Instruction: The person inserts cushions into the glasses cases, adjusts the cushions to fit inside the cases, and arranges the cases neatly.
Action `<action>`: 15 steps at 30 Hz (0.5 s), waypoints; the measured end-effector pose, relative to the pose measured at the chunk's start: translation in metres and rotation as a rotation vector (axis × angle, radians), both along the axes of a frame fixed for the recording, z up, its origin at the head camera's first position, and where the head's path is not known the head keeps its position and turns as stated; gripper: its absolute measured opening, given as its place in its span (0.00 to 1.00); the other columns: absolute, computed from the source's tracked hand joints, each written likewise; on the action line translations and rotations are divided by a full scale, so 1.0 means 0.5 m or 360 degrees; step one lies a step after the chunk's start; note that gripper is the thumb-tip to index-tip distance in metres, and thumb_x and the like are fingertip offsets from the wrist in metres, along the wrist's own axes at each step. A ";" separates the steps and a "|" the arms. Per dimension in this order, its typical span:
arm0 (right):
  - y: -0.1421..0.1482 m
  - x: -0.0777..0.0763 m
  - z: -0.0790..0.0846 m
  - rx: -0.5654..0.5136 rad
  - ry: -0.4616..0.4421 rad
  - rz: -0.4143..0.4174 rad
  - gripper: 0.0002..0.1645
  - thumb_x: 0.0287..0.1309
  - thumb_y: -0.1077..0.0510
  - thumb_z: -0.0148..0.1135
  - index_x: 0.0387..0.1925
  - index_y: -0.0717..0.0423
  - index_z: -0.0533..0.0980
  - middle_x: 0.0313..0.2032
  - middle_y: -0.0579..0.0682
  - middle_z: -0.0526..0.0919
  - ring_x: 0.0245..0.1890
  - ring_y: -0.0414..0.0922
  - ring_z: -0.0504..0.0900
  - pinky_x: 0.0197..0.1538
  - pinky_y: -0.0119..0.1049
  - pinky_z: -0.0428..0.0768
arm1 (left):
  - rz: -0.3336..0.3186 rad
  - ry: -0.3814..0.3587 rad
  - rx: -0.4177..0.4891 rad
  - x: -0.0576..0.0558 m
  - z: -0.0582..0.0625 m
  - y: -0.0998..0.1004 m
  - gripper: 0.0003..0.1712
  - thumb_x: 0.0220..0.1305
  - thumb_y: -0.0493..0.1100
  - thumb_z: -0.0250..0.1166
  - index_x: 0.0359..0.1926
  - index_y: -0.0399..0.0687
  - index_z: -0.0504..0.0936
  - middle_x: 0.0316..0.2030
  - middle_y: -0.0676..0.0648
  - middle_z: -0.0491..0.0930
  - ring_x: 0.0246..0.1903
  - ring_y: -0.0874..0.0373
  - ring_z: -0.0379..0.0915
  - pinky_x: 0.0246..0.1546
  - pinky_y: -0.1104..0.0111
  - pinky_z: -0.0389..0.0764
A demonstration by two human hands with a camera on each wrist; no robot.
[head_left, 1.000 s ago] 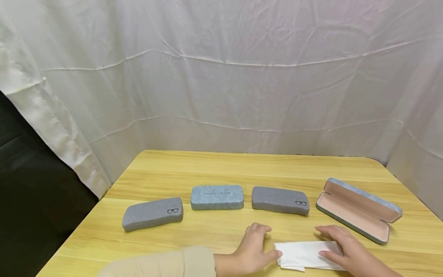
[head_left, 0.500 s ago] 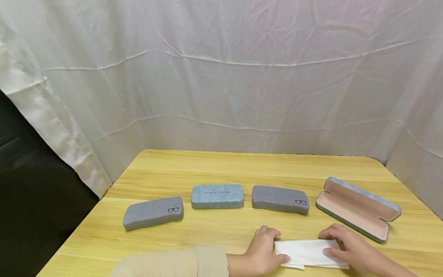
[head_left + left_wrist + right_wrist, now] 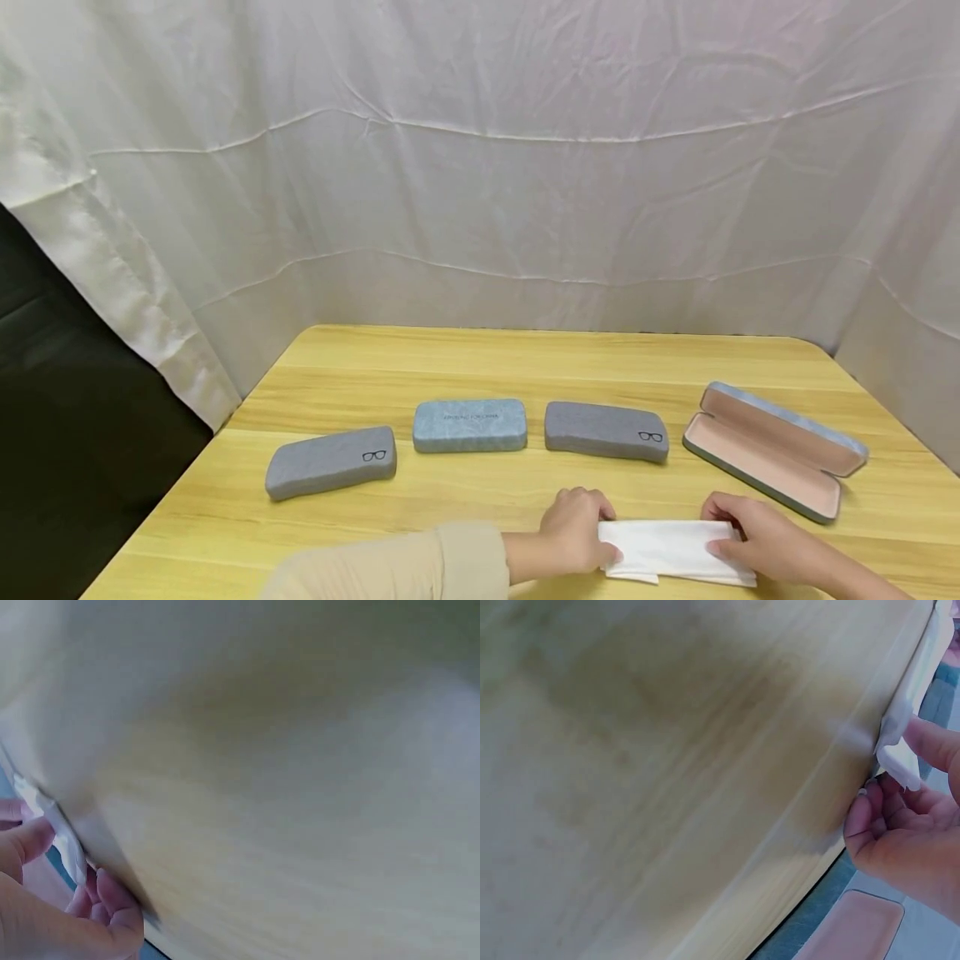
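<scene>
A white folded cloth (image 3: pixel 667 548) lies at the front right of the table, a loose corner showing along its near edge. My left hand (image 3: pixel 573 533) pinches its left end, thumb on top and fingers at the far edge. At the other end my right hand (image 3: pixel 768 542) pinches it the same way. The left wrist view has the left hand (image 3: pixel 52 915) with the cloth (image 3: pixel 69 844) between thumb and fingers. In the right wrist view, the right thumb presses the cloth (image 3: pixel 901 754) above curled fingers (image 3: pixel 861 817).
Beyond the right hand an open glasses case (image 3: pixel 765 462) shows its pink lining. Further left are a closed grey glasses case (image 3: pixel 600 429), a closed light-blue one (image 3: pixel 470 423) and another grey one (image 3: pixel 322 462). A white curtain (image 3: pixel 480 208) hangs behind the wooden table (image 3: pixel 450 354).
Both hands have closed in on the cloth's ends; the left hand moved right and its fingers curled onto the cloth, and the right hand's fingers drew in. The glasses cases stay put.
</scene>
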State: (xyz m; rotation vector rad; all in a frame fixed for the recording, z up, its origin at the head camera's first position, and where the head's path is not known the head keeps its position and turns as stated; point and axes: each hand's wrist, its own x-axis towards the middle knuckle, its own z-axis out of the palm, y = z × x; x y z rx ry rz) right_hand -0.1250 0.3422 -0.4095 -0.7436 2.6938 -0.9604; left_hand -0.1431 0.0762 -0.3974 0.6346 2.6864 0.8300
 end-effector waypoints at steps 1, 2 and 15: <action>0.000 0.000 0.000 -0.0002 -0.0013 0.0005 0.08 0.57 0.59 0.61 0.30 0.56 0.69 0.20 0.35 0.61 0.20 0.26 0.57 0.21 0.29 0.58 | 0.0010 -0.0012 -0.0025 -0.001 0.001 0.001 0.14 0.46 0.48 0.74 0.35 0.55 0.82 0.28 0.57 0.73 0.31 0.65 0.64 0.28 0.76 0.67; 0.001 0.000 0.000 -0.0007 -0.0026 0.0016 0.09 0.57 0.59 0.61 0.28 0.56 0.69 0.20 0.35 0.60 0.20 0.26 0.57 0.20 0.29 0.57 | 0.0021 -0.0025 -0.0049 -0.002 0.002 0.002 0.14 0.46 0.48 0.74 0.34 0.55 0.82 0.28 0.58 0.73 0.31 0.65 0.64 0.28 0.76 0.67; -0.002 0.009 0.007 -0.0120 -0.0018 0.0043 0.09 0.60 0.65 0.55 0.26 0.58 0.66 0.17 0.40 0.54 0.19 0.27 0.53 0.19 0.30 0.55 | -0.0042 -0.0152 0.0145 -0.016 0.015 -0.011 0.07 0.47 0.41 0.72 0.25 0.45 0.81 0.18 0.57 0.71 0.19 0.67 0.61 0.21 0.79 0.65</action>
